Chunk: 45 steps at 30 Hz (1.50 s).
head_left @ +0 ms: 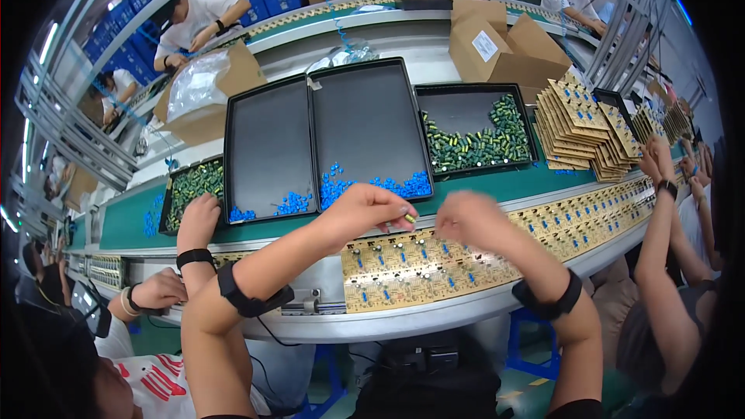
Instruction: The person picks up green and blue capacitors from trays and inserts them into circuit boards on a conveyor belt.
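My left hand [358, 216] is closed, pinching a small green-yellow cylindrical capacitor [410, 218] between thumb and fingertips. It hovers over the left end of a row of tan circuit boards [436, 295], which carry blue and silver parts. My right hand [475, 221] is above the same boards, just right of the left hand. Motion smears its fingers, so what they hold cannot be made out. Beyond my hands lies a black tray with blue disc-shaped components [411, 185]. To its right, another black tray contains green capacitors [475, 146].
A co-worker's hand [200, 221] is at a tray of green capacitors [195, 186] on the left. Stacked circuit boards [570, 128] stand at right, near another co-worker's hands [658, 159]. Open cardboard boxes [504, 50] sit behind the trays. A metal rail [318, 308] runs along the near edge.
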Motion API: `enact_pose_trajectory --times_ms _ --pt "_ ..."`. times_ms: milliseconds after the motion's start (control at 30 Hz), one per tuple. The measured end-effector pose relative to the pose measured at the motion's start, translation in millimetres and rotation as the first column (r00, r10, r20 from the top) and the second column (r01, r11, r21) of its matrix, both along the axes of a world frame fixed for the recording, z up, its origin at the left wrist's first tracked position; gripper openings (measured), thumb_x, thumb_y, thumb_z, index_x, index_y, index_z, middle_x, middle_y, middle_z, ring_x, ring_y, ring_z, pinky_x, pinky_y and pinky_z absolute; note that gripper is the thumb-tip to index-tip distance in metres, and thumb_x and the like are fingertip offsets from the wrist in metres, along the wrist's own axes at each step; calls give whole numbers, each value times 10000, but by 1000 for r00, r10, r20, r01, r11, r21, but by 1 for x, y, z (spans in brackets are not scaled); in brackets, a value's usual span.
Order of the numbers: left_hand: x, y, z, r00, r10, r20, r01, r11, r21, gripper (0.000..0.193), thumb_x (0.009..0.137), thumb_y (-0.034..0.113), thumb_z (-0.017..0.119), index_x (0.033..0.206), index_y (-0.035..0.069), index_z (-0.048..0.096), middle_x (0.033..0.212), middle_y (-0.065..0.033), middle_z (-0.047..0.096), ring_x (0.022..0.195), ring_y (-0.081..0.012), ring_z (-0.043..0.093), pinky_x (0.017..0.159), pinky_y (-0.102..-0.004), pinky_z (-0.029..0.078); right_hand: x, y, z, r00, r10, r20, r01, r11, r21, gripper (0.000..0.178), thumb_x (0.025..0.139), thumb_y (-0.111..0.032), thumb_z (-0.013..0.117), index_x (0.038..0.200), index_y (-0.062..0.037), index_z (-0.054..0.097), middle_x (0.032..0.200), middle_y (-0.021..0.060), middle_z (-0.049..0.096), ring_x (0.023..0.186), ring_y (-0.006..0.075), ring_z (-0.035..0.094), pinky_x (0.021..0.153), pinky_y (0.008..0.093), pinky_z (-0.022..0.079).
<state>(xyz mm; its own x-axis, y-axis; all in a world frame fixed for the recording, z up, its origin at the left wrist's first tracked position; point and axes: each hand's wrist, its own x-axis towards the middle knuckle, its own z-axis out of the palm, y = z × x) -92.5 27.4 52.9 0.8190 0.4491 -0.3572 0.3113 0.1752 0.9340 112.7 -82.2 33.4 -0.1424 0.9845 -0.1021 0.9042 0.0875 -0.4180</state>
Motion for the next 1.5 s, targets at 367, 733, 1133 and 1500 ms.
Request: enact_pose_trajectory --times_ms 367,733,1133,1500 --pt "-30 -29 -11 951 -188 -246 309 537 785 133 771 121 710 898 86 695 849 -24 686 810 -176 595 734 -308 483 76 71 -26 911 -408 -66 413 900 141 337 737 -261 749 927 -65 550 875 115 620 858 308 603 736 412 485" --pt "-37 -40 -34 896 -307 -321 427 393 814 130 688 82 712 813 118 717 809 -1 681 798 -210 571 733 -338 474 69 56 -42 910 -352 -217 412 820 398 174 730 -158 726 824 -78 604 811 91 580 807 290 579 701 407 474" --pt "-35 -53 -30 909 -241 -341 410 363 837 133 689 78 694 803 141 719 756 -17 665 796 -222 570 732 -357 434 65 49 -45 887 -284 -364 442 753 488 164 727 -67 676 878 -58 612 818 60 608 667 182 576 643 314 476" --pt "-39 -58 -32 927 -202 -317 369 340 865 112 683 92 697 789 124 715 753 -10 665 763 -215 559 702 -353 413 54 45 -40 848 -263 -460 469 776 422 157 767 -89 691 898 -38 620 732 57 618 600 126 554 578 261 460"
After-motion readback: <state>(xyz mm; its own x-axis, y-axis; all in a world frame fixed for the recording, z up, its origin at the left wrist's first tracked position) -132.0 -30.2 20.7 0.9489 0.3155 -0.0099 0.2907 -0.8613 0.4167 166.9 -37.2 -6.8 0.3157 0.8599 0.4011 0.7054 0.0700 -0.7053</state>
